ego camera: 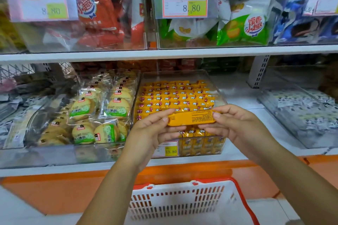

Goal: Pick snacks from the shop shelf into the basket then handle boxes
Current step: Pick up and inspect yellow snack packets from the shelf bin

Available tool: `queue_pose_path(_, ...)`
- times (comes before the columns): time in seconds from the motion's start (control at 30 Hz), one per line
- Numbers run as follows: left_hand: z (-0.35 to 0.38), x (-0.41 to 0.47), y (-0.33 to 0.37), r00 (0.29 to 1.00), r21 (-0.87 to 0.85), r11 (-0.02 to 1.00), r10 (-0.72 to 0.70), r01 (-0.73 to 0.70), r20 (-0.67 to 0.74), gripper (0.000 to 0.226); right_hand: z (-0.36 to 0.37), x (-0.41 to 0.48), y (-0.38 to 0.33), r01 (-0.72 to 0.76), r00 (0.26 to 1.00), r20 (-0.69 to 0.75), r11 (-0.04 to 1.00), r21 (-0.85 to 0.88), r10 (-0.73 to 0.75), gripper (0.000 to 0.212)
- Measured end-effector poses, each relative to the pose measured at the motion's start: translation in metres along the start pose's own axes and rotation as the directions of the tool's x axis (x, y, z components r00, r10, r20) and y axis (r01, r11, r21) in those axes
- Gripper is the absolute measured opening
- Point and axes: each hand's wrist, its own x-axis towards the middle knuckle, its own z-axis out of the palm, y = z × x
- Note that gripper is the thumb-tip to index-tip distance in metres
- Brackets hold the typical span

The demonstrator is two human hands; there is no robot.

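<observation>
Above basket (pixel 184 204) — both hands | left hand (pixel 151 131), right hand (pixel 236 126) pinch snack bar (pixel 191 117)

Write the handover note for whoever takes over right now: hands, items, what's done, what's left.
Left hand: pinches the left end of a yellow snack packet.
Right hand: pinches its right end.
The packet is held level in front of the clear bin of matching packets.
Basket: below the hands, no snack visible in it.
Done: one packet picked. Left: put it in the basket, then the boxes.
</observation>
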Motion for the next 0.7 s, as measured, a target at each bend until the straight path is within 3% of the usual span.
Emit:
queue_pose_path(0.27,-0.006,-0.003,0.003,0.994,0.012,1.000,-0.021,0.019,0.103,0.045,-0.006,0.002,-0.001,-0.108,0.992,0.083,0.987,0.118,0.099,0.050)
queue_pose_path(0.37,-0.005,-0.002,0.001,1.000,0.170,0.985,0.009,-0.007,-0.014,0.032,-0.004,0.002,0.000,-0.063,0.998,0.027,0.996,0.056,0.061,0.046)
queue_pose_path(0.5,-0.001,-0.001,-0.002,0.983,0.284,0.959,0.062,-0.010,-0.175,0.021,-0.002,0.004,0.006,0.021,0.997,-0.080,1.000,-0.021,-0.023,0.014)
queue_pose_path(0.7,0.012,0.000,-0.003,0.952,0.246,0.966,0.151,-0.084,-0.266,0.014,0.004,0.007,0.010,0.060,0.992,-0.111,0.998,-0.011,-0.061,0.034)
